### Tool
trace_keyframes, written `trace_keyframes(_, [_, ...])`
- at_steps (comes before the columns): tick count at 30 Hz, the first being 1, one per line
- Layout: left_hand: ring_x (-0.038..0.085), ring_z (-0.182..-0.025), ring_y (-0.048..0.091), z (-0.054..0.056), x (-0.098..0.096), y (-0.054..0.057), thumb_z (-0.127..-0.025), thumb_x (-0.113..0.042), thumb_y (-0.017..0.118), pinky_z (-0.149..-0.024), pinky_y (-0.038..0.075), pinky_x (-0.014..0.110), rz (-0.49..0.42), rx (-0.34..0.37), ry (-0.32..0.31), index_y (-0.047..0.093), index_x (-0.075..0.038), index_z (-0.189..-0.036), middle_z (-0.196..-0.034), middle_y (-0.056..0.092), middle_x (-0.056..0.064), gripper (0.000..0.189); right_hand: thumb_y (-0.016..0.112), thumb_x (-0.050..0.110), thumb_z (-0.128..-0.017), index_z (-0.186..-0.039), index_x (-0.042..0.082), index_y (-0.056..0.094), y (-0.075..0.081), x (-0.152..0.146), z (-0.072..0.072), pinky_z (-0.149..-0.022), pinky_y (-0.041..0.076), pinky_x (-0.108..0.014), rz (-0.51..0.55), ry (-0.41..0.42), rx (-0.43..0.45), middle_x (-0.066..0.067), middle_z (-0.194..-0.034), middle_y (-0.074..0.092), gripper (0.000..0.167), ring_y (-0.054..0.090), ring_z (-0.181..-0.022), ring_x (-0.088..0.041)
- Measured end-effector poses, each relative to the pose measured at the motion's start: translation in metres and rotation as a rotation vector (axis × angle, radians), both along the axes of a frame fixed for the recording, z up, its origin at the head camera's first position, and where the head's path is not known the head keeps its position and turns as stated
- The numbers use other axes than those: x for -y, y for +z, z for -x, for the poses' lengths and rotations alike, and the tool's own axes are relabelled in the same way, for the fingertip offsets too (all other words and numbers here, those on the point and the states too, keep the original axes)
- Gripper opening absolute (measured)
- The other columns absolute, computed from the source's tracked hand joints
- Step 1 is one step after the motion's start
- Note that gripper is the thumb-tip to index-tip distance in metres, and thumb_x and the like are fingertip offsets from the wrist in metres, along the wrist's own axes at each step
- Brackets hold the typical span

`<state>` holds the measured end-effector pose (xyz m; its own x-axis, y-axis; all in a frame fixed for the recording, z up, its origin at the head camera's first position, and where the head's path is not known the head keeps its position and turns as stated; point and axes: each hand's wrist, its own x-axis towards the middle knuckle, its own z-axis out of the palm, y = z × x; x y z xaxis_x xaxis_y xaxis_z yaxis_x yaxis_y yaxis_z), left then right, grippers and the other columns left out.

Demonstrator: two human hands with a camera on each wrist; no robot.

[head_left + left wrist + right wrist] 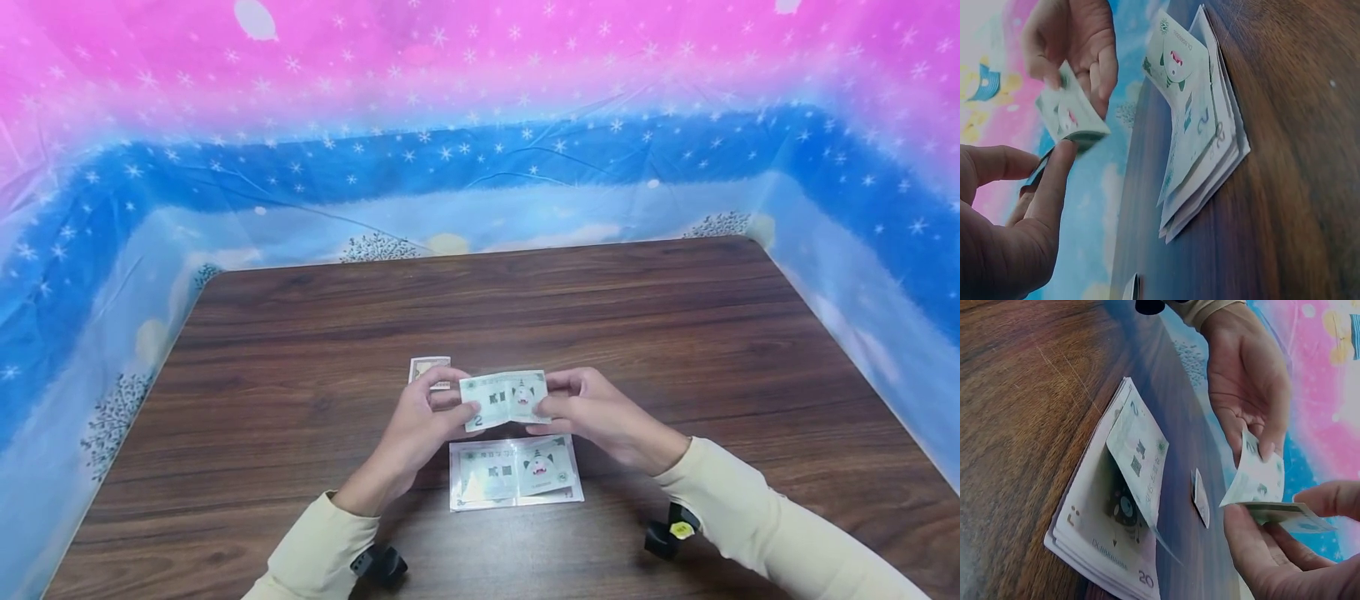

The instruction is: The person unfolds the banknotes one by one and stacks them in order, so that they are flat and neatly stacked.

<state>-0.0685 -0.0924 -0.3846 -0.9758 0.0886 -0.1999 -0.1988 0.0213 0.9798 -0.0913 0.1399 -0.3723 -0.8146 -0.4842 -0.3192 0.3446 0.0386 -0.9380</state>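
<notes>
A pale green play banknote (498, 398) with a cartoon face and the figure 2 is stretched between both hands above the table, creased across its middle. My left hand (416, 429) pinches its left end between thumb and fingers. At the other end, my right hand (600, 417) pinches it the same way. Below lies a stack of play notes (517, 492). A similar green note (1138, 450) tops that stack, bent and partly lifted, over a note marked 20. Behind the left hand's fingers lies a smaller pile of notes (430, 364), partly hidden.
The dark wood-grain table (637, 317) has rounded far corners. A pink and blue snowflake cloth (480, 158) hangs around its back and sides. Black wrist devices are strapped at the left cuff (381, 567) and right cuff (667, 533).
</notes>
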Motion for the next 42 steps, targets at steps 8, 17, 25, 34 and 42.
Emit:
trace_keyframes(8, [0.025,-0.086,0.072,-0.001,0.007,-0.002,-0.085,0.007,0.073,-0.076,0.063,0.04,-0.039,0.046,-0.009,0.059,0.001,-0.119,-0.101,0.072,0.019,0.037,0.064,-0.002,-0.096,-0.128,-0.016,0.053,-0.006,-0.006,-0.001,-0.092,0.058,-0.042,-0.015,-0.058,0.02,-0.025,-0.124,0.064,0.037,0.067,-0.11,-0.03])
trace_keyframes(17, [0.028,-0.076,0.072,-0.002,0.014,-0.001,-0.085,0.012,0.071,-0.072,0.063,0.045,-0.014,0.077,-0.079,0.055,0.003,-0.118,-0.097,0.069,0.023,0.039,0.072,0.0,-0.089,-0.115,-0.013,0.061,-0.011,-0.013,-0.005,-0.082,0.062,-0.043,-0.14,-0.05,-0.086,-0.019,-0.1,0.073,0.031,0.072,-0.089,-0.025])
trace_keyframes(25, [0.025,-0.057,0.07,-0.009,0.021,-0.002,-0.085,-0.003,0.079,-0.052,0.057,0.037,0.392,-0.118,-0.302,0.058,-0.005,-0.115,-0.066,0.067,0.005,0.036,0.088,0.005,-0.075,-0.111,-0.002,0.067,-0.012,-0.016,-0.01,-0.053,0.051,-0.024,-0.411,-0.002,-0.459,-0.003,-0.076,0.061,0.042,0.058,-0.061,-0.011])
trace_keyframes(34, [0.007,-0.053,0.053,-0.011,0.015,-0.007,-0.083,-0.014,0.084,-0.048,0.042,0.024,0.732,-0.271,-0.429,0.068,-0.007,-0.107,-0.065,0.06,-0.008,0.03,0.091,0.01,-0.073,-0.099,0.007,0.072,-0.021,-0.015,-0.014,-0.058,0.051,-0.023,-0.636,0.123,-0.682,0.003,-0.075,0.061,0.032,0.057,-0.063,-0.006])
trace_keyframes(42, [0.008,-0.054,0.051,-0.012,0.01,-0.014,-0.079,-0.013,0.087,-0.048,0.041,0.024,0.82,-0.316,-0.475,0.068,-0.007,-0.101,-0.064,0.058,-0.006,0.03,0.093,0.016,-0.07,-0.093,0.008,0.074,-0.029,-0.009,-0.015,-0.057,0.045,-0.023,-0.804,0.179,-0.767,0.006,-0.071,0.06,0.031,0.051,-0.062,-0.005])
